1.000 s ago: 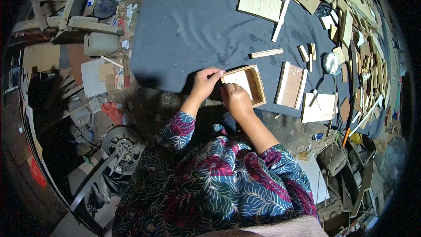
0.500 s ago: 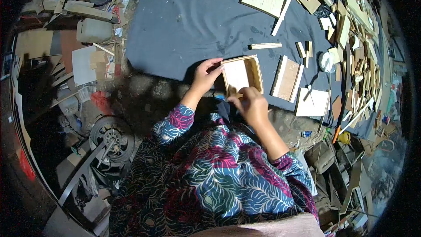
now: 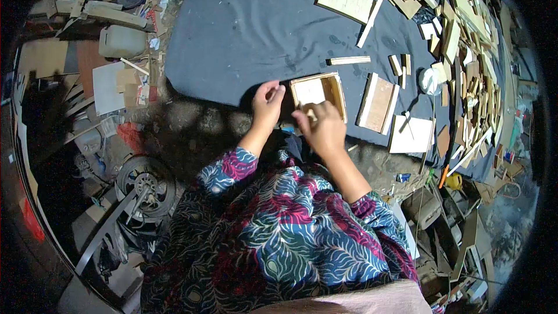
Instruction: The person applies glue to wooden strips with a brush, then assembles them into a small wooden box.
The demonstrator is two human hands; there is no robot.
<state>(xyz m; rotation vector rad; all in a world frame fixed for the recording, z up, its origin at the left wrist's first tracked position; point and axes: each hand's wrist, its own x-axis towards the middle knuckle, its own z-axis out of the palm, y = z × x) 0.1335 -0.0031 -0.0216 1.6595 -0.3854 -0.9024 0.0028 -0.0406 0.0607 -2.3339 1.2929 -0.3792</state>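
A small open wooden box point(image 3: 341, 97) stands at the near edge of the dark cloth. My left hand point(image 3: 267, 103) is just left of the box, apart from it, its fingers curled with the fingertips near the thumb; whether something small is between them is too small to tell. My right hand point(image 3: 323, 130) is over the box's near side, fingers bent and thumb out to the left, and what it may hold is hidden. Right of the box lies a brown panel with pale side strips point(image 3: 378, 104), then a white board point(image 3: 411, 135) with a thin dark tool on it.
Wood strips and offcuts point(image 3: 474, 102) pile along the right of the dark cloth point(image 3: 244, 29). A pale plank point(image 3: 344, 1) and a long thin strip point(image 3: 378, 7) lie at the back. A wheel point(image 3: 145, 188) is on the ground at left.
My left hand has come off the box's left side and its fingers have curled. My right hand has shifted slightly up and left over the box.
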